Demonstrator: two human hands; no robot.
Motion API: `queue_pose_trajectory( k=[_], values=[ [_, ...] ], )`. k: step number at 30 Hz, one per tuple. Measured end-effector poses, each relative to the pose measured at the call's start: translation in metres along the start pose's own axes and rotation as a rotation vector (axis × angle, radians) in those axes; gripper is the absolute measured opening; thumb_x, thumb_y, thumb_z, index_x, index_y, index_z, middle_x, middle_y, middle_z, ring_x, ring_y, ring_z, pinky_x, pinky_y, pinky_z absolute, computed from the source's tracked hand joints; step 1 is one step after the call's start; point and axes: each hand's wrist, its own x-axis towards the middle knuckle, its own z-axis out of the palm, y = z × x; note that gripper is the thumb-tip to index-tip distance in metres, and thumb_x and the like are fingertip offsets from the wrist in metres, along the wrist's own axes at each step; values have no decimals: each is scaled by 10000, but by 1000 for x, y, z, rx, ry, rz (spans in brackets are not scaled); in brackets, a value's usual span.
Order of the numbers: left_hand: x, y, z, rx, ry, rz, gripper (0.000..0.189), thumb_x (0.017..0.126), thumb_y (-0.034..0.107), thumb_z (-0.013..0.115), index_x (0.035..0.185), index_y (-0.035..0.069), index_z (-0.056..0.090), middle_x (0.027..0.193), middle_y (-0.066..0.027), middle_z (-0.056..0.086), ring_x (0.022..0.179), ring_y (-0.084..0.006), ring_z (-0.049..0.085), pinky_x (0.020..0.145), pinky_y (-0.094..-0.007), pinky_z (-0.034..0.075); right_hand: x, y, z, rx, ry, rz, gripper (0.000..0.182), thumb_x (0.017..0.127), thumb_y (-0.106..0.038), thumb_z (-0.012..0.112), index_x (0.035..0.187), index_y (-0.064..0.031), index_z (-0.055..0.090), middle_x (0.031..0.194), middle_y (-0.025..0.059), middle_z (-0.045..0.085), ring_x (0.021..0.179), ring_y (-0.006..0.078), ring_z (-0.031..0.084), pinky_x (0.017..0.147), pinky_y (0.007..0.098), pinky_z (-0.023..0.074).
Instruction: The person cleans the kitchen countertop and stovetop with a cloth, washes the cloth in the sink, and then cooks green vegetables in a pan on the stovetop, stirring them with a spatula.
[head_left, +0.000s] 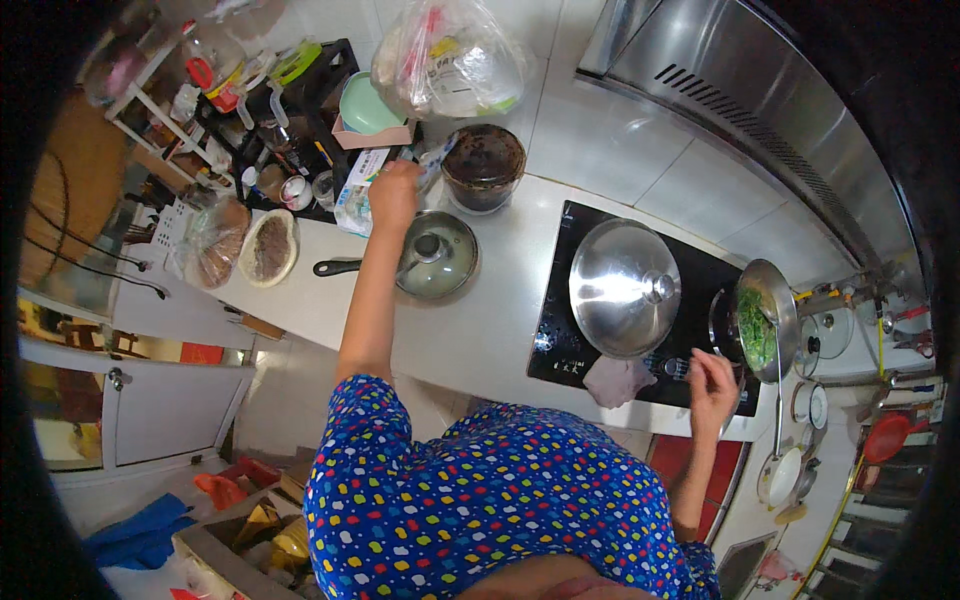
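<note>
My left hand (394, 193) is closed over the back of the counter, beside a printed plastic packet (354, 206). A blue-and-white patterned item (437, 159) shows right at its fingers; whether I hold it is unclear. Below that wrist sits a small pan with a glass lid (436, 253) and a black handle. My right hand (712, 384) has curled fingers, above the front right part of the black cooktop (555, 300); what it may hold is hidden. Near it stands a wok (780, 300) with chopped greens (756, 326) and a long-handled metal utensil (778, 405). A domed steel lid (622, 300) covers the left burner.
A dark pot (482, 169) stands by the wall under a hanging plastic bag (450, 60). Left of it, a black rack (341, 67) holds bottles and jars. A cloth (619, 381) lies at the cooktop's front edge. The range hood (720, 97) juts out above. An open carton (217, 551) is on the floor.
</note>
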Motion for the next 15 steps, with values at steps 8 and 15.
queue_pose_trajectory(
  k=[8, 15],
  values=[
    [7, 171, -70, -552, 3, 221, 321, 678, -123, 608, 899, 83, 718, 964, -62, 687, 872, -242, 660, 751, -311, 532, 11, -9, 102, 767, -454, 415, 623, 851, -25, 682, 1403, -50, 394, 1144, 94, 591, 1015, 153, 595, 879, 288, 500],
    [-15, 351, -50, -1564, -239, -61, 192, 812, -74, 620, 916, 43, 732, 950, -54, 675, 823, -109, 633, 712, -226, 517, 39, 21, 22, 1182, -38, 480, 544, 809, -106, 744, 1281, -70, 478, 1242, 73, 574, 1142, 203, 566, 976, 354, 454]
  ],
)
